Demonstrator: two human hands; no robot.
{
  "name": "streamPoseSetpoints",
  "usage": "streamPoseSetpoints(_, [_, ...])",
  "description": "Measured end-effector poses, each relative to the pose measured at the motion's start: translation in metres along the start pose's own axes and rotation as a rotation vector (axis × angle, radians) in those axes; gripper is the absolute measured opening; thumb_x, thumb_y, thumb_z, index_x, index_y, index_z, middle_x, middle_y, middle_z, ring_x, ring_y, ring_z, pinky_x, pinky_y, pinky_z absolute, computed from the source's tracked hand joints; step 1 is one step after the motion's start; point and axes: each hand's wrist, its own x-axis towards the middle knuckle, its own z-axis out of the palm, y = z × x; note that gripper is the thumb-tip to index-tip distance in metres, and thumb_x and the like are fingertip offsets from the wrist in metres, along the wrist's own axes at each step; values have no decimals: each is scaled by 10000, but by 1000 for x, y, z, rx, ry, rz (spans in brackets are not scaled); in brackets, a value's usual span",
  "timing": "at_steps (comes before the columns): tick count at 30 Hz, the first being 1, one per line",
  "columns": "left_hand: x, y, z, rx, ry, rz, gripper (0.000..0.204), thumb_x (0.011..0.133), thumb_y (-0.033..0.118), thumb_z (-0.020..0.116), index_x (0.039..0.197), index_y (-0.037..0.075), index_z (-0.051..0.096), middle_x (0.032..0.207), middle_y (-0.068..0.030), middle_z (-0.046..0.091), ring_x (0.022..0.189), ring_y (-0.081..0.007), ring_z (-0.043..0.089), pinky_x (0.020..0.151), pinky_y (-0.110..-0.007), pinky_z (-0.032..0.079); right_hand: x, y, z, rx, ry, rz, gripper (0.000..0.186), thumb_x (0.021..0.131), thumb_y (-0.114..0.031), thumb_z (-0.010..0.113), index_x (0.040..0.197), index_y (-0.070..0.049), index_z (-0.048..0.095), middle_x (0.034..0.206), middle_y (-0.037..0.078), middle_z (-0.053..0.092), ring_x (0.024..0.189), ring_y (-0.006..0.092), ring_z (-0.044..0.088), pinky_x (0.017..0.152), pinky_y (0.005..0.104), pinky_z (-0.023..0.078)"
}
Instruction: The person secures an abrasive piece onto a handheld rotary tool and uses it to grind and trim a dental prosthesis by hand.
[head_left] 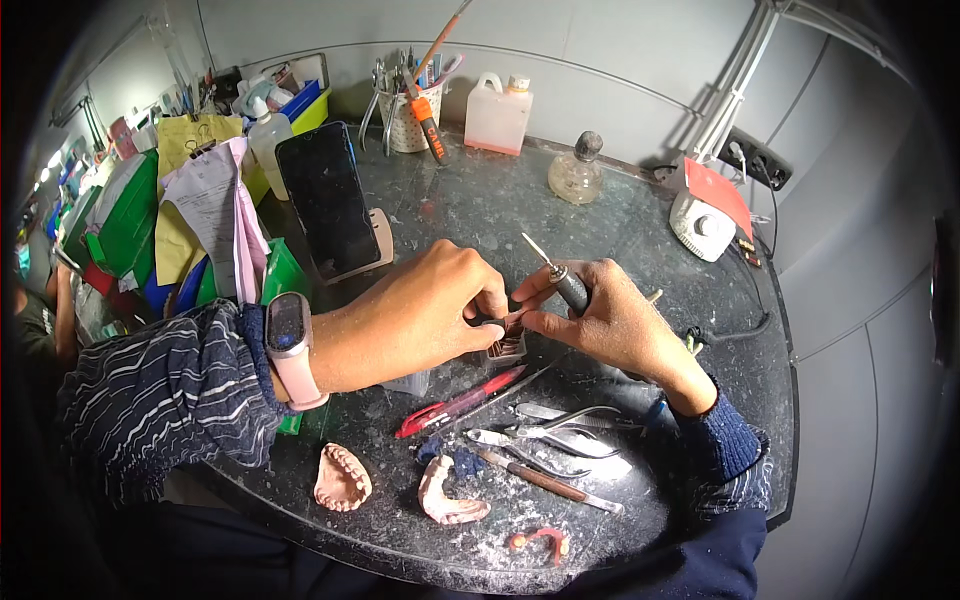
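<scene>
Head view: your right grip (622, 318) is clamped on the black handpiece (572, 290), tip angled far-left, apparently freeing your thumb for the small box (512, 353) mid-surface (470, 222) between your hands, where your left grip's (435, 305) closure cannot be told.

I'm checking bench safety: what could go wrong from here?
The handpiece in the right hand has a slender tip exposed near the left hand; it might nick that hand. The pink dental piece lies near the front edge of the bench, so a bump could knock it off.
</scene>
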Motion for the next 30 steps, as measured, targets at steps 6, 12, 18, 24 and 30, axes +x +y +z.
streamPoseSetpoints(6, [0,-3,1,-53,83,7,134,758,84,694,835,-23,672,782,-131,673,697,-191,654,649,-298,526,1,-3,-1,-25,-27,-69,149,779,-73,648,914,-23,686,801,141,690,761,201,668,716,339,503])
streamPoseSetpoints(12, [-3,-2,10,33,248,92,87,738,71,702,782,10,659,792,-83,615,717,-187,613,647,-309,497,-2,-12,-3,-50,-20,42,161,762,-96,663,897,-8,678,781,140,683,744,198,662,695,346,497])
streamPoseSetpoints(18, [-1,-6,20,151,235,206,94,720,66,702,789,20,656,794,-79,572,782,-242,590,660,-328,482,-2,-3,-1,-26,-3,-9,167,755,-107,661,876,8,671,758,148,670,703,178,636,669,338,485])
streamPoseSetpoints(24, [-1,-8,24,224,227,254,101,713,55,689,794,12,646,805,-74,563,792,-238,588,664,-341,485,-1,-4,-3,0,-26,25,174,753,-108,666,878,13,671,765,142,676,706,165,632,674,337,487])
streamPoseSetpoints(30, [-3,-7,25,241,244,366,124,722,45,670,840,30,634,862,-53,554,804,-211,594,644,-321,510,0,0,-3,52,-21,51,183,749,-104,665,875,29,673,764,137,679,707,150,624,664,319,489])
